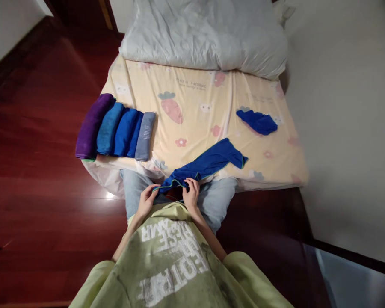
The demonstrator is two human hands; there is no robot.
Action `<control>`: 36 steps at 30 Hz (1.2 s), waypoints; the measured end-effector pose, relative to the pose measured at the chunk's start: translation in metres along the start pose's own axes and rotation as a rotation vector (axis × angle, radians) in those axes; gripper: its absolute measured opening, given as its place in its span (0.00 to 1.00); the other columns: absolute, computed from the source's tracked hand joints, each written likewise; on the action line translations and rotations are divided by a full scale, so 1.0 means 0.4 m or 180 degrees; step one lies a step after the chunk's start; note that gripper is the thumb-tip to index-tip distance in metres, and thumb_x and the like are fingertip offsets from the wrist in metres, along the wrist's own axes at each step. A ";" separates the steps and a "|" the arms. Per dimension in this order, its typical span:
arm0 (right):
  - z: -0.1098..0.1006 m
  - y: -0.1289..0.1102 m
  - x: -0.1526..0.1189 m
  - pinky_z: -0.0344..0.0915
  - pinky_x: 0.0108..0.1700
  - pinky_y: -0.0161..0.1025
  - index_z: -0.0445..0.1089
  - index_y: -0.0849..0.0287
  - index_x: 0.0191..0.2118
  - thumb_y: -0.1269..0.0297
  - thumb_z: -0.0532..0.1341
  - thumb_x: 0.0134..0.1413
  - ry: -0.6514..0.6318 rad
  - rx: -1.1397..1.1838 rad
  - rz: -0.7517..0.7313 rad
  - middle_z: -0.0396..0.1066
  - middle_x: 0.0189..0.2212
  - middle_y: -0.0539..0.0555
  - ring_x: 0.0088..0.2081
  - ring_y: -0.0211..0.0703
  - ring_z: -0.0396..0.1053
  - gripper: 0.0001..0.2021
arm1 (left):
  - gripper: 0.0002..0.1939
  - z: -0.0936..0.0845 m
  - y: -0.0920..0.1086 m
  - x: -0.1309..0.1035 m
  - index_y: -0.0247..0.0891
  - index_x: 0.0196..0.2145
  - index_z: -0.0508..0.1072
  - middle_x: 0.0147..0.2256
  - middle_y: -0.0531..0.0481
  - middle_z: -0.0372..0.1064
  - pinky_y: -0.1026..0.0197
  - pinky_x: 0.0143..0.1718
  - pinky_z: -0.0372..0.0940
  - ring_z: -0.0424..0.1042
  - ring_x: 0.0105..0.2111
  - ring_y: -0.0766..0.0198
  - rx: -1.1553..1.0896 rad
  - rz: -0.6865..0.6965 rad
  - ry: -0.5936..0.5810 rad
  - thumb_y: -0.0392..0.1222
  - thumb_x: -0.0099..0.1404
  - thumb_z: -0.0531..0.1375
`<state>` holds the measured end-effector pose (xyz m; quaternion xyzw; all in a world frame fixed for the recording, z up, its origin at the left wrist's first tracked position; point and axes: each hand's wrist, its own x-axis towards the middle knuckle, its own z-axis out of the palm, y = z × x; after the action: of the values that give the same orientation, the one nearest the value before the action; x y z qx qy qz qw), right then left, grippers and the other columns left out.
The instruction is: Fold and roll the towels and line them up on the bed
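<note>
A blue towel (pixel 208 160) with a green stitched edge stretches from my lap up onto the bed, its far end lying loosely bunched on the sheet. My left hand (pixel 148 197) pinches one corner of its near edge. A short way to the right, my right hand (pixel 191 192) grips the same edge, and the hem sags between the two hands. To the left on the bed lies a row of rolled or folded towels: purple (pixel 93 128), teal blue (pixel 109 128), bright blue (pixel 124 132) and grey-blue (pixel 145 137). Another crumpled blue cloth (pixel 258 122) rests at the right.
The bed (pixel 192 102) has a pale yellow sheet printed with carrots and flowers. A large white plastic-looking bundle (pixel 205 34) sits across its far end. Dark red wooden floor (pixel 45 171) is to the left, and a pale wall (pixel 346 107) stands at the right.
</note>
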<state>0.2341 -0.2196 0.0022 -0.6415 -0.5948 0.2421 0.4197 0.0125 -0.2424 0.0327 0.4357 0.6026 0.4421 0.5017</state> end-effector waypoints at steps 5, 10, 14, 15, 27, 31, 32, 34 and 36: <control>-0.053 -0.025 0.016 0.68 0.60 0.55 0.78 0.54 0.46 0.73 0.53 0.60 0.0435 0.0067 -0.0375 0.78 0.44 0.59 0.50 0.50 0.74 0.17 | 0.24 -0.010 -0.027 0.008 0.36 0.48 0.78 0.44 0.43 0.78 0.55 0.49 0.70 0.75 0.44 0.54 0.0266 -0.0025 0.0312 0.59 0.68 0.58; -0.054 -0.102 -0.028 0.72 0.55 0.56 0.78 0.50 0.49 0.70 0.55 0.65 0.0110 0.0275 -0.0744 0.79 0.43 0.58 0.45 0.52 0.77 0.16 | 0.18 -0.002 0.019 -0.005 0.38 0.52 0.76 0.55 0.39 0.72 0.46 0.62 0.64 0.71 0.57 0.48 0.1287 0.0761 0.0250 0.48 0.69 0.58; -0.025 -0.169 -0.053 0.74 0.50 0.54 0.79 0.50 0.49 0.67 0.60 0.65 -0.0633 0.0453 -0.0965 0.80 0.43 0.57 0.41 0.52 0.77 0.12 | 0.25 0.024 0.101 -0.041 0.40 0.59 0.71 0.61 0.38 0.67 0.44 0.66 0.62 0.66 0.62 0.48 0.1411 0.1563 -0.0510 0.42 0.64 0.62; -0.019 -0.184 -0.053 0.74 0.49 0.53 0.78 0.49 0.49 0.68 0.61 0.64 -0.0727 0.0476 -0.1054 0.80 0.43 0.56 0.41 0.52 0.77 0.13 | 0.26 0.030 0.117 -0.050 0.39 0.60 0.69 0.59 0.38 0.68 0.45 0.64 0.64 0.69 0.60 0.49 0.1310 0.1632 -0.0573 0.42 0.64 0.62; -0.065 -0.180 -0.013 0.75 0.51 0.50 0.76 0.50 0.49 0.65 0.63 0.62 -0.0730 0.0835 -0.1439 0.79 0.44 0.56 0.47 0.50 0.76 0.11 | 0.27 0.000 0.142 -0.064 0.40 0.51 0.77 0.41 0.46 0.77 0.59 0.43 0.72 0.77 0.40 0.59 0.1712 0.1969 -0.0372 0.28 0.57 0.52; -0.127 -0.079 0.036 0.72 0.53 0.52 0.76 0.49 0.50 0.71 0.61 0.58 -0.0968 0.0362 -0.1590 0.78 0.48 0.53 0.49 0.51 0.75 0.16 | 0.24 -0.005 0.188 -0.063 0.39 0.48 0.77 0.37 0.47 0.75 0.57 0.39 0.71 0.75 0.36 0.58 0.1585 0.2407 -0.0300 0.28 0.57 0.51; -0.145 -0.049 0.055 0.71 0.53 0.53 0.77 0.50 0.50 0.73 0.60 0.57 -0.0974 0.0205 -0.1562 0.78 0.48 0.54 0.49 0.51 0.74 0.18 | 0.23 -0.007 0.202 -0.061 0.39 0.47 0.77 0.36 0.47 0.75 0.57 0.39 0.70 0.74 0.36 0.58 0.1550 0.2470 -0.0268 0.27 0.58 0.51; -0.184 0.017 0.101 0.69 0.54 0.53 0.77 0.53 0.50 0.76 0.58 0.54 -0.0831 -0.0091 -0.1405 0.78 0.48 0.55 0.49 0.52 0.73 0.20 | 0.20 -0.014 0.228 -0.054 0.39 0.45 0.77 0.36 0.47 0.76 0.57 0.39 0.71 0.75 0.35 0.59 0.1510 0.2485 -0.0151 0.28 0.60 0.52; -0.226 0.083 0.153 0.67 0.56 0.52 0.77 0.55 0.49 0.80 0.56 0.51 -0.0643 -0.0381 -0.1165 0.77 0.47 0.57 0.50 0.52 0.71 0.23 | 0.16 -0.027 0.251 -0.038 0.39 0.42 0.77 0.35 0.47 0.77 0.58 0.39 0.71 0.76 0.35 0.59 0.1484 0.2450 0.0087 0.30 0.62 0.53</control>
<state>0.3367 -0.1812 0.0342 -0.5191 -0.7537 0.1891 0.3560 0.0117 -0.2353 0.1345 0.7236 0.4868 0.4546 0.1811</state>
